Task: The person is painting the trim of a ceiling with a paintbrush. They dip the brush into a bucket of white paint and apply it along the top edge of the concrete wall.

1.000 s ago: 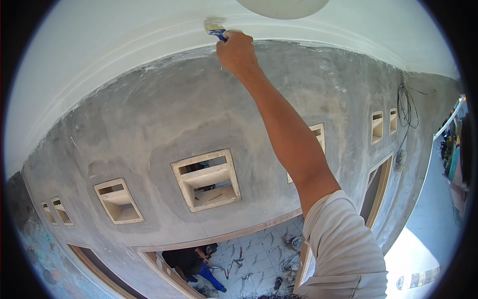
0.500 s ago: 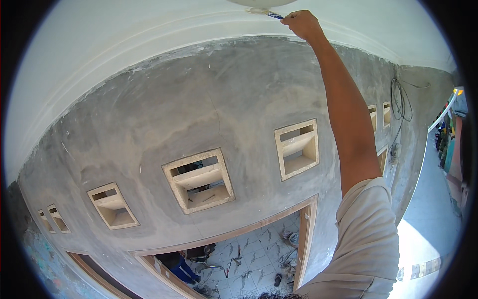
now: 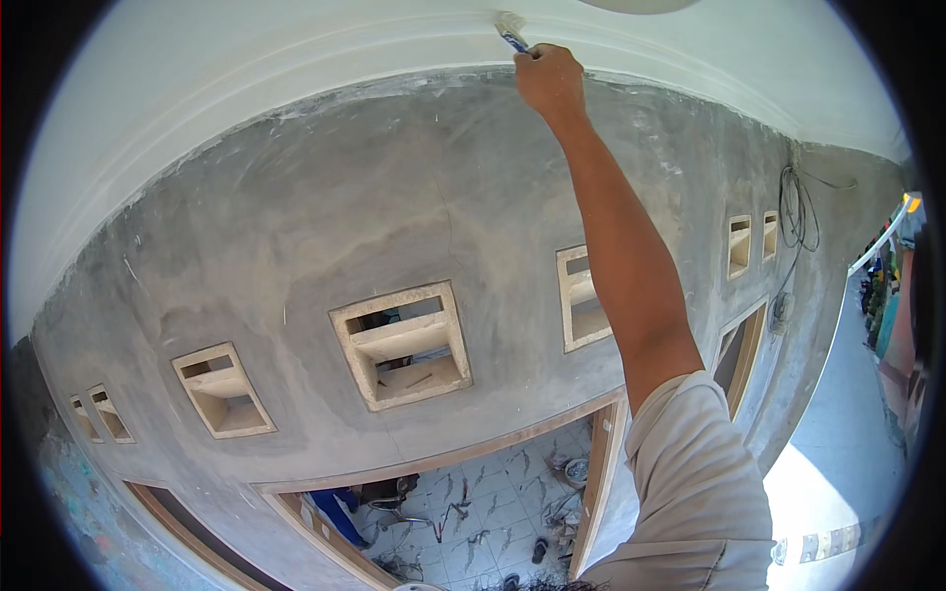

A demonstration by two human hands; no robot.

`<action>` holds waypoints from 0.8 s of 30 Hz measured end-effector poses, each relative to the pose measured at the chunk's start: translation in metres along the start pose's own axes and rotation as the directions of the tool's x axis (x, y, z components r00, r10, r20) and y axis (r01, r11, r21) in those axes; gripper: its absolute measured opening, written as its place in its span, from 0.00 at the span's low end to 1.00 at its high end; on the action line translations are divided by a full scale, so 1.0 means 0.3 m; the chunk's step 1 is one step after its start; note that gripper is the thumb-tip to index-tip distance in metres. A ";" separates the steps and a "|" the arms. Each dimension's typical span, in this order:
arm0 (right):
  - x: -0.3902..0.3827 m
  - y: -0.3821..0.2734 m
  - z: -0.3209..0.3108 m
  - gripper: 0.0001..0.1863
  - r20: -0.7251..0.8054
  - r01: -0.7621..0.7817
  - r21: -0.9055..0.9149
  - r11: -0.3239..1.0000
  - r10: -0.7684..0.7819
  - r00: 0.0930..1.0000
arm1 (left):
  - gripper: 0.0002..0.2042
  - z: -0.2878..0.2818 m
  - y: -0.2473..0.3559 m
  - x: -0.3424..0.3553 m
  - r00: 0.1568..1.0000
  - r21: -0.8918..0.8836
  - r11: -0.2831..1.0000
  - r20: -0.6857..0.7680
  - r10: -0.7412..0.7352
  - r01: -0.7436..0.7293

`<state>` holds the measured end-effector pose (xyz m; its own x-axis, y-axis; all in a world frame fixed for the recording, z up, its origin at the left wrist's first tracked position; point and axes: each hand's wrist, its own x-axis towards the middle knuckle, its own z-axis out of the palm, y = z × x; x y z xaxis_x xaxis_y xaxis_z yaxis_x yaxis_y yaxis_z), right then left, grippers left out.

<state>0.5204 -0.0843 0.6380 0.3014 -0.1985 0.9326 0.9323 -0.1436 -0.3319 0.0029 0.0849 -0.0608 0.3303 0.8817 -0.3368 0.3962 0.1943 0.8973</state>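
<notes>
Grey, unpainted cement plaster wall [image 3: 325, 207] fills the view, curving under a white moulded cornice [image 3: 246, 74] that runs along the top, with white ceiling above it. Up goes the right hand [image 3: 550, 81], arm fully stretched from a beige sleeve [image 3: 695, 483] at the lower right, fingers wrapped tight round the blue handle of a small paintbrush [image 3: 510, 32]. Its pale bristles are pressed against the cornice, right at the top middle of the scene, just beside the rough upper edge of the grey plaster. Only that one hand shows; the left is out of sight.

Across the wall sits a row of cream-framed ventilation openings [image 3: 402, 343], one at the middle, smaller ones off to the left, more to the right past the arm. Below them, a wooden door frame [image 3: 591, 483] opens onto a patterned tiled floor [image 3: 473, 522] strewn with odds and ends. Far right, a loop of dark cable [image 3: 796, 207] hangs on the wall.
</notes>
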 end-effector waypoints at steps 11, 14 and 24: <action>-0.337 -0.709 0.470 0.17 0.551 0.190 0.412 0.891 -0.410 0.727 | 0.17 -0.003 -0.155 -0.130 0.992 -0.177 0.977 0.069 -0.108 0.119; -0.339 -0.906 0.639 0.16 0.563 0.232 0.435 0.870 -0.463 0.684 | 0.18 -0.003 -0.105 -0.183 0.999 -0.041 0.999 -0.047 0.015 -0.017; -0.210 -1.391 1.352 0.11 0.343 0.978 -0.140 0.157 -0.919 0.196 | 0.21 0.069 -0.491 0.021 0.967 0.201 0.969 -0.179 0.180 -0.143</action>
<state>0.1935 0.3813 0.7753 -0.7287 0.4257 0.5365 0.4129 -0.3519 0.8400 -0.0356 0.0529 -0.2011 0.2372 0.9648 -0.1132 0.5086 -0.0240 0.8607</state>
